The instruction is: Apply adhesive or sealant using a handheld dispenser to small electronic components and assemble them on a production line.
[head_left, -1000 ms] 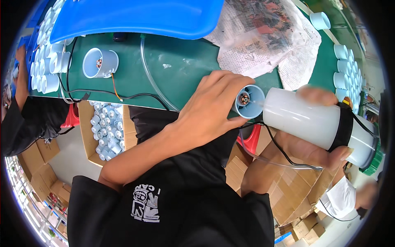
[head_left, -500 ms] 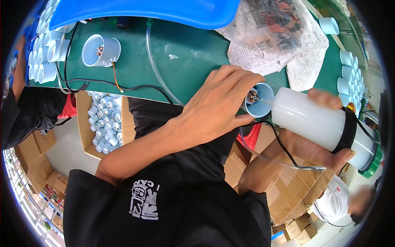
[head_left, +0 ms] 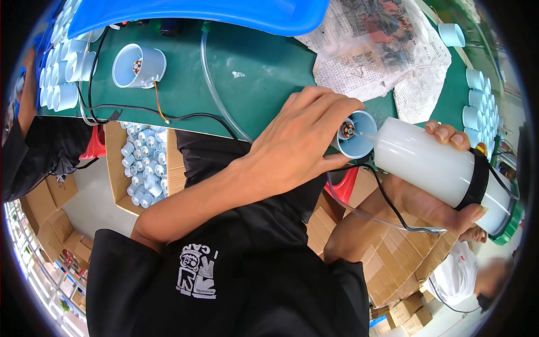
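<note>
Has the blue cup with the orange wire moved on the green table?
No. That blue cup is in the same spot; its orange wire still ends near the green table's front edge.

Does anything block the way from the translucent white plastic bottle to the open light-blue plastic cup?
Nothing visible does: the white bottle in the right hand faces the light-blue cup in the left hand, thin tip pointing inside. The thin black cable passes below that gap.

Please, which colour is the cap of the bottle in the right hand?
The cap is green, seen best in the head view.
</note>
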The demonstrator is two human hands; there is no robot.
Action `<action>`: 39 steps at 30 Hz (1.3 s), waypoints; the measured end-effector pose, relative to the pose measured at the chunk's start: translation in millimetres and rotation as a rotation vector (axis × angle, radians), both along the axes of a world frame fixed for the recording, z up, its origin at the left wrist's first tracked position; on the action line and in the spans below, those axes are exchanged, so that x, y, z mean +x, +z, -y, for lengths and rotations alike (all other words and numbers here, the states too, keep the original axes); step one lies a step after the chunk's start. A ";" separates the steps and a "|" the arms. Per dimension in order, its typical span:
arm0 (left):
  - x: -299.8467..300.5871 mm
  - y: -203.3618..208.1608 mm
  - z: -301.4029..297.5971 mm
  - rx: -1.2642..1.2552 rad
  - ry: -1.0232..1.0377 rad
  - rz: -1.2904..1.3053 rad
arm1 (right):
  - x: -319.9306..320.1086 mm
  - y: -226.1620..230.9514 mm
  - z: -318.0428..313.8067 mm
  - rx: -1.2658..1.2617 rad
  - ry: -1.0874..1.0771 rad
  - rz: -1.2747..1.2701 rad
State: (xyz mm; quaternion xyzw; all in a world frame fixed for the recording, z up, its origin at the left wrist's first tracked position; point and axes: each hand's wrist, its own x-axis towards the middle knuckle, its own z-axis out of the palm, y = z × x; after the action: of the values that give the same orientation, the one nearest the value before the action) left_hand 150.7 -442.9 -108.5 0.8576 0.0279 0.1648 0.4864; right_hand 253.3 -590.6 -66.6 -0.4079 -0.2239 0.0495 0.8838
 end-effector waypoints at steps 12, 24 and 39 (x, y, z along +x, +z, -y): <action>0.7 -1.0 3.3 0.004 0.002 -0.001 | -6.2 2.1 0.0 -0.086 -0.025 0.163; 1.0 -5.7 0.5 -0.004 0.027 0.097 | 7.2 15.9 41.7 0.053 -0.130 0.128; -142.1 64.1 -168.7 0.024 0.899 0.005 | 28.3 28.8 82.0 0.395 0.027 -0.263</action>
State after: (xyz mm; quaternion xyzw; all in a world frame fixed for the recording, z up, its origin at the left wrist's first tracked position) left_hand 8.6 -274.2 -44.3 0.7653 0.3948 0.3623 0.3566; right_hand 281.6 -672.6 -37.8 -0.2139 -0.1174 0.0692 0.9673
